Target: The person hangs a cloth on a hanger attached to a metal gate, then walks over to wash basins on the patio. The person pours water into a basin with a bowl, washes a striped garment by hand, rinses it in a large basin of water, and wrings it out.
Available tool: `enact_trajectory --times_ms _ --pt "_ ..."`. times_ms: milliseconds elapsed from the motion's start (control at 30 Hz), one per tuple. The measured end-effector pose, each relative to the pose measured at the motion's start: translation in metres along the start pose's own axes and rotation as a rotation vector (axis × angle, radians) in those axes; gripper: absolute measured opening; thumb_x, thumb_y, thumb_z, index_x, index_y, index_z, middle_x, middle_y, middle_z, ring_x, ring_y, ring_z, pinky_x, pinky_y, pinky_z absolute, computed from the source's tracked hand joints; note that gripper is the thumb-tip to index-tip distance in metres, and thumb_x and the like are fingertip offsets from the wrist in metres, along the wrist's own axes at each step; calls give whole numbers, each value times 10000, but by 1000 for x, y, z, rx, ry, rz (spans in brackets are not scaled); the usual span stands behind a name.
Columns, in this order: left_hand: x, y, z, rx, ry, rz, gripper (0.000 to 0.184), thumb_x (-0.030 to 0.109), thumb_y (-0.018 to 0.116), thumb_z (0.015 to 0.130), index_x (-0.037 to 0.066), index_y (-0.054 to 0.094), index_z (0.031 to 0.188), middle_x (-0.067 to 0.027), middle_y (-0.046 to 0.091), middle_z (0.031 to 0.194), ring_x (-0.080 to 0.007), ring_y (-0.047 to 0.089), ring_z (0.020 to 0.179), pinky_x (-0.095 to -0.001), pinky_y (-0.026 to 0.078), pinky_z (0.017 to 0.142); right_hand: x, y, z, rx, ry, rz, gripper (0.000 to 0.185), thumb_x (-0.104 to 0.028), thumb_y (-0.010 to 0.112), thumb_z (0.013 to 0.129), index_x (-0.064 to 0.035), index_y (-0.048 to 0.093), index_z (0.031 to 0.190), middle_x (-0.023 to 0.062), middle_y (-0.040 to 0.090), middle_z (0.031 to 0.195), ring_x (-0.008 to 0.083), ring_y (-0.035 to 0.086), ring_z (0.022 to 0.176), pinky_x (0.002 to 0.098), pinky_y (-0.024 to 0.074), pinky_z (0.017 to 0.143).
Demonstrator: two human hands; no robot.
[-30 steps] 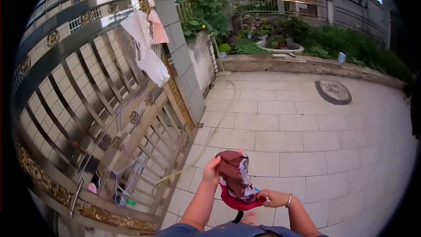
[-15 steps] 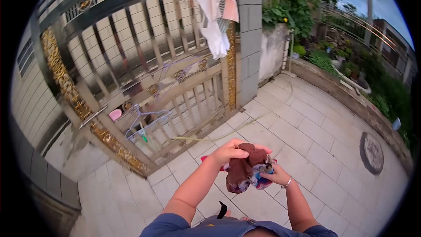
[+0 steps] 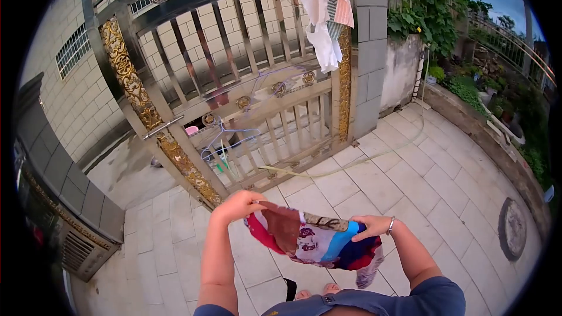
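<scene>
A multicoloured patterned cloth, perhaps a garment, stretches between my two hands in front of my body. It has brown, red, white, blue and navy patches. Its left upper corner is pinched in my left hand. My right hand, with a bracelet at the wrist, grips the opposite upper edge, thumb on the near side. The lower part hangs loose above the floor, and a greyish end dangles at the right. Whether it is a shirt or trousers I cannot tell.
A metal gate with gold trim stands ahead. White clothing and striped cloth hang on it. A blue hanger hooks onto its lower part. A hose crosses the tiles. A round stone-like disc lies at right, beside a planted bed.
The bunched cloth has been spread out between my hands. My left hand has moved left and my right hand slightly right. The camera view has turned left.
</scene>
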State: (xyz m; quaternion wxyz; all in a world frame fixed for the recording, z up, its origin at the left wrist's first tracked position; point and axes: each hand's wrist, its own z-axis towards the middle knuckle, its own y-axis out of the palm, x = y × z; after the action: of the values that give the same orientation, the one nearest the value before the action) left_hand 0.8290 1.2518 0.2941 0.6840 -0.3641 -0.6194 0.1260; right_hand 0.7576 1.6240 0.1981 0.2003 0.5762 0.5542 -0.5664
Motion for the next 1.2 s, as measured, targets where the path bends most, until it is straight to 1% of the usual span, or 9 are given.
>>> enact_trajectory --times_ms 267,367,500,633,733,1000,1067,1133,1200 --pt "6 -3 -55 219 -116 532 163 283 629 693 141 630 772 -88 580 634 -289 561 631 -370 432 550 -26 1 20 -331 194 -314 524 -446 667 667 -64 548 1006 90 603 885 170 550 813 289 436 732" --pt "4 -9 -63 332 -100 685 166 290 635 682 143 625 756 -95 587 645 -287 570 637 -385 438 552 -55 -6 18 63 249 -656 350 -389 643 671 -101 607 868 104 598 813 243 571 754 335 453 662" --pt "-16 -27 -73 503 -98 685 132 244 610 698 123 618 748 -110 581 665 -293 566 653 -383 438 549 -65 -32 30 523 -500 -507 181 -188 611 688 -37 518 720 86 543 741 210 522 761 321 420 658" --pt "-50 -29 -71 584 -281 459 248 337 624 712 91 622 733 -110 571 614 -288 554 588 -359 432 539 -123 -45 27 649 -324 -359 179 -122 625 692 -17 480 695 54 461 569 98 451 562 259 380 522" --pt "-60 -28 -65 554 -396 413 307 390 643 694 86 630 734 -100 568 599 -273 546 565 -344 424 535 -139 -58 31 707 -309 -732 247 -197 662 672 -32 481 711 122 517 636 279 526 614 337 392 542" --pt "-74 -29 -85 382 -450 378 247 284 614 757 45 634 817 -84 580 623 -170 542 548 -291 427 533 -151 -73 34 813 -284 -701 251 -135 686 627 -22 475 701 145 501 622 278 471 566 321 386 540" --pt "-117 -20 -95 574 44 305 218 213 562 802 11 611 869 -51 590 671 -150 535 554 -283 435 534 -142 -68 46 608 -172 -672 253 -130 689 628 -6 473 673 148 488 606 235 434 556 313 382 549" --pt "-75 -16 -114 601 -407 -467 223 195 524 837 5 599 928 -15 596 788 -91 543 661 -241 454 590 -133 -63 57 499 -239 -608 267 -139 698 630 -4 468 644 85 443 568 150 410 560 292 376 544" --pt "-95 1 -119 823 -178 -1032 223 210 510 850 6 575 913 -53 605 805 -109 570 655 -261 473 566 -135 -52 68 335 -189 -495 277 -191 697 667 -11 487 679 60 443 589 123 419 587 283 389 558"
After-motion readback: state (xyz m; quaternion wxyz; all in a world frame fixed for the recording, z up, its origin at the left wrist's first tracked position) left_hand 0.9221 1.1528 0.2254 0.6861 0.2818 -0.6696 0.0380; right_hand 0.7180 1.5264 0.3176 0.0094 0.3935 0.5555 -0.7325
